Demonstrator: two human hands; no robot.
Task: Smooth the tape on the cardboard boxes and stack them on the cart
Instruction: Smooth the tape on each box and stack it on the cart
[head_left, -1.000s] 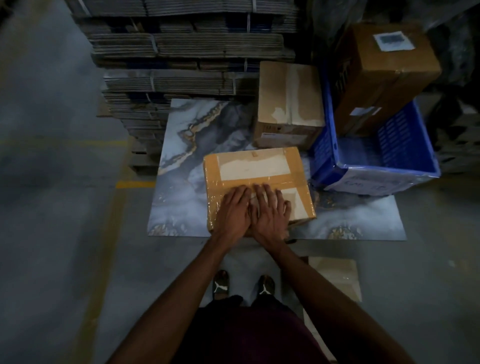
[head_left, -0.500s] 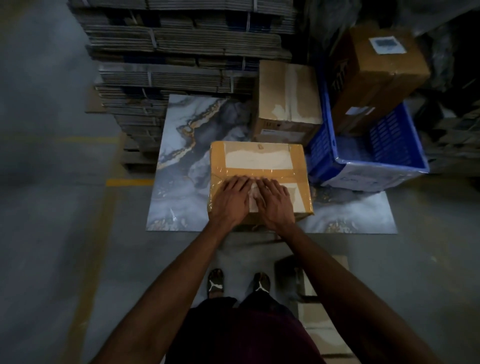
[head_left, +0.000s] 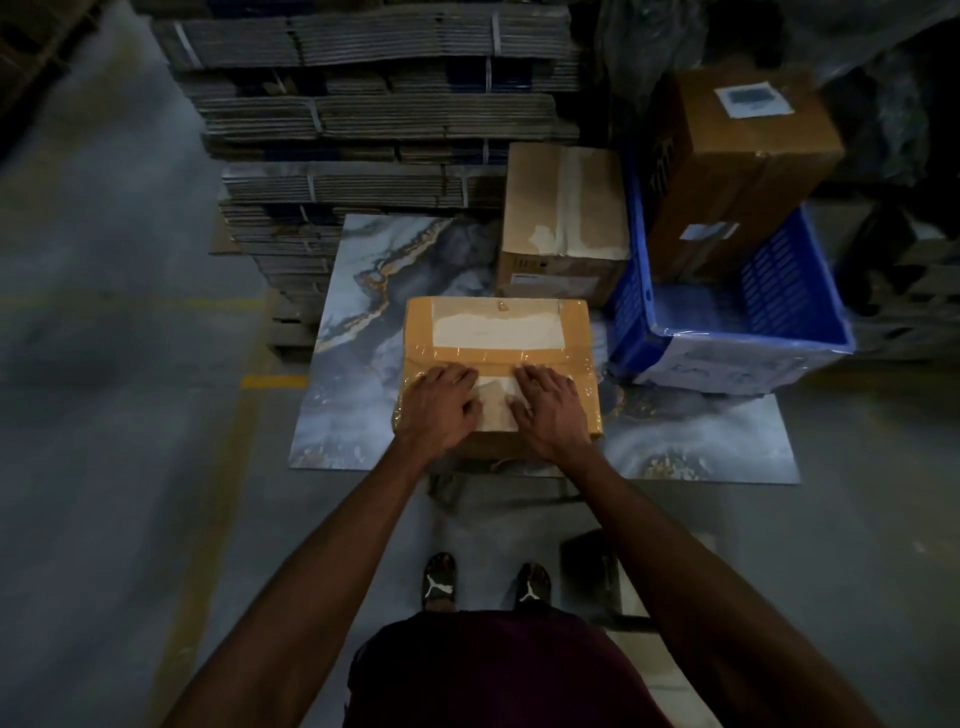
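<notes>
Both hands flat, nothing grasped — left hand (head_left: 439, 402) and right hand (head_left: 550, 405) press palm-down on the near half of the taped box (head_left: 498, 364), fingers straight. Box sits on the marble-patterned board (head_left: 363, 332); the plain carton (head_left: 563, 228) is just behind it and the blue crate (head_left: 737, 332) to its right. Judgement: sweep outward from the center seam to the edges with even pressure — push bubbles out, then run down the side flaps.
</notes>
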